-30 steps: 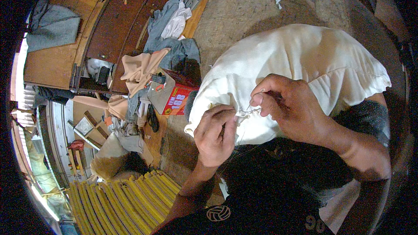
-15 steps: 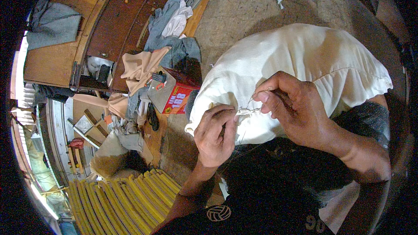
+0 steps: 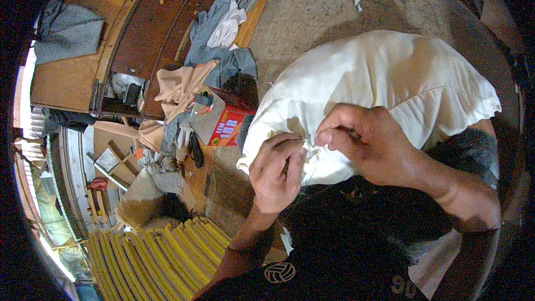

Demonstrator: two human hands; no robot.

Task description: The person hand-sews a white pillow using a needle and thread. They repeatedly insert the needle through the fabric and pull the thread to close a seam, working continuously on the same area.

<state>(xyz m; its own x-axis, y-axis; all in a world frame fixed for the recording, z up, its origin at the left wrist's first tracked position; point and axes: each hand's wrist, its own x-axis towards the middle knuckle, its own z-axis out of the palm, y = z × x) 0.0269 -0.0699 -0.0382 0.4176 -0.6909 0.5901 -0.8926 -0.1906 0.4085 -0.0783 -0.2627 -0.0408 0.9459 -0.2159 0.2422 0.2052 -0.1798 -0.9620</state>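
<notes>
A large, stuffed cream-white cushion [image 3: 356, 78] rests across my lap, with a gathered seam along its right part. My left hand [image 3: 276, 173] is closed in a pinch on the cushion's near edge, where the cloth is bunched. Right beside it, my right hand [image 3: 368, 139] has thumb and forefinger pressed together at the same bunched cloth [image 3: 310, 146]. A thin needle seems to be in that pinch, mostly hidden by the fingers. Below the left hand, a fine thread shows faintly against my dark shirt.
Left of the cushion stands a red and grey box [image 3: 223, 120] with small tools on top. Peach cloth [image 3: 184, 86] and grey-blue cloth [image 3: 239, 67] lie around it. A yellow slatted piece [image 3: 161, 256] is at lower left, wooden cabinets [image 3: 145, 39] at upper left.
My right hand has lowered and come slightly left, its fingertips now down at the cloth beside my left fingers. The left hand and the cushion have stayed in place.
</notes>
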